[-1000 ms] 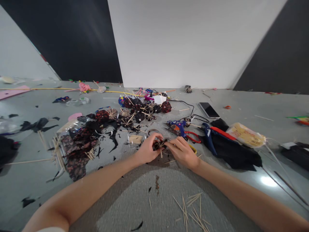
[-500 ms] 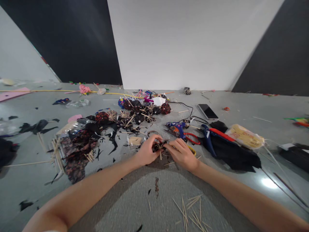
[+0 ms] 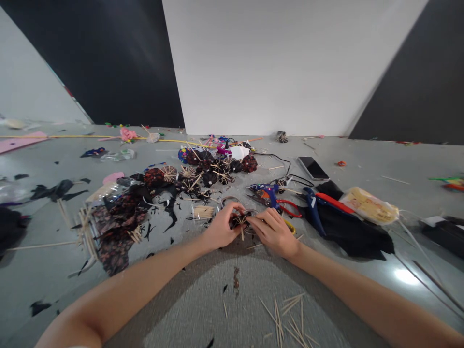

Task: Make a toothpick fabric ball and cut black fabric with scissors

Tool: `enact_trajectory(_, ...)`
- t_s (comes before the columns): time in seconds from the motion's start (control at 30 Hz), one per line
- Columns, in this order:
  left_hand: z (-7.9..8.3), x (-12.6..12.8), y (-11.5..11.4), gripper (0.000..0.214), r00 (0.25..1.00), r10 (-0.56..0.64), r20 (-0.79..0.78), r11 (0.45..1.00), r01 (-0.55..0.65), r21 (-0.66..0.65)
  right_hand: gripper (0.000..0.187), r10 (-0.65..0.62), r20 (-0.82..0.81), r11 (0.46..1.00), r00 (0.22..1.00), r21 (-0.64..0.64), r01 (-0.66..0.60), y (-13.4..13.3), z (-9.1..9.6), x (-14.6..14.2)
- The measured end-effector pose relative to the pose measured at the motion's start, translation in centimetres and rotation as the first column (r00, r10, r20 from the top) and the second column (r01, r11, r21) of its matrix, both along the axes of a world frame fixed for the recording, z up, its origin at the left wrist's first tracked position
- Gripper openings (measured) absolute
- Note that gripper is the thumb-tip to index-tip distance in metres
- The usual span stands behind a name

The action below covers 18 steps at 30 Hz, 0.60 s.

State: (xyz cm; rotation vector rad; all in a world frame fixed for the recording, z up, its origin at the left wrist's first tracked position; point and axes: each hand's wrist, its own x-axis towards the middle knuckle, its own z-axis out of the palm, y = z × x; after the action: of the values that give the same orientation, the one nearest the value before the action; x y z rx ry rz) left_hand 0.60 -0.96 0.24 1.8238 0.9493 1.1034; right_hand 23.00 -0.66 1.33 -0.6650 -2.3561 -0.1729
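Observation:
Between my two hands is a miniature umbrella of dark fabric, its thin wooden ribs fanned out like spokes and a stick pointing down toward me. My left hand curls around its left side, fingers and thumb closed on the edge. From the right, my right hand pinches at the rim with thumb and forefinger; the exact fingertip contact is partly hidden. A clear round rim shows just behind the hands. Beside my left hand lies a clear box of short wooden sticks.
Several finished-looking little umbrellas are heaped ahead. A blue glue gun and red-handled pliers lie right of centre, near a phone. Dark patterned fabric lies left, loose sticks in front, black cloth right.
Both hands keep nearly the same hold on the small umbrella. The whole view has shifted very slightly; nothing was picked up or let go.

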Motion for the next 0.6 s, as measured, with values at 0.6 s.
enact_trajectory(0.6, -0.05, -0.01, 0.11, 0.034, 1.000, -0.006, -0.001, 1.000, 0.006, 0.016, 0.027, -0.020, 0.013, 0.999, 1.000, -0.035, 0.020, -0.13, -0.02, -0.17)
